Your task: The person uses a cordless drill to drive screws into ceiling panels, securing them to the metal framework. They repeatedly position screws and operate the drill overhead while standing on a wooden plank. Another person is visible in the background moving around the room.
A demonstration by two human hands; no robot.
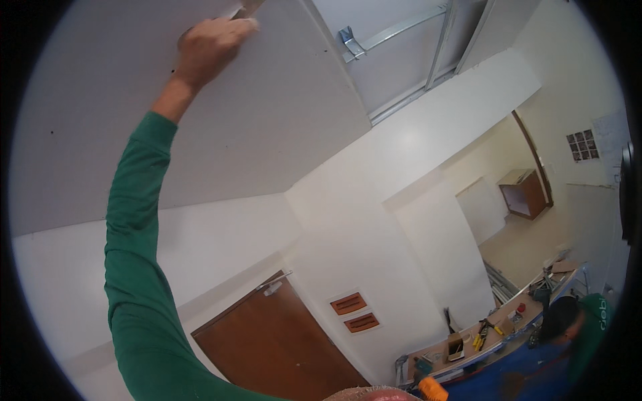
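Note:
My left hand [212, 45] reaches overhead in a green sleeve, close up against a grey-white ceiling board [267, 127]. Its fingers are closed around a small flat tool [237, 11], pale at its edge, whose kind I cannot make out; the picture's top edge cuts off part of it. Small dark dots like screw spots mark the board around my wrist. My right hand does not show.
Right of the board, the ceiling is open around a metal frame [401, 28]. Below are a brown door [281, 341], two orange-brown wall panels [349, 303] and a cluttered bench [438, 349] with tools. A person in green [588, 334] is at the lower right. Farther back sits a wooden cabinet [528, 194].

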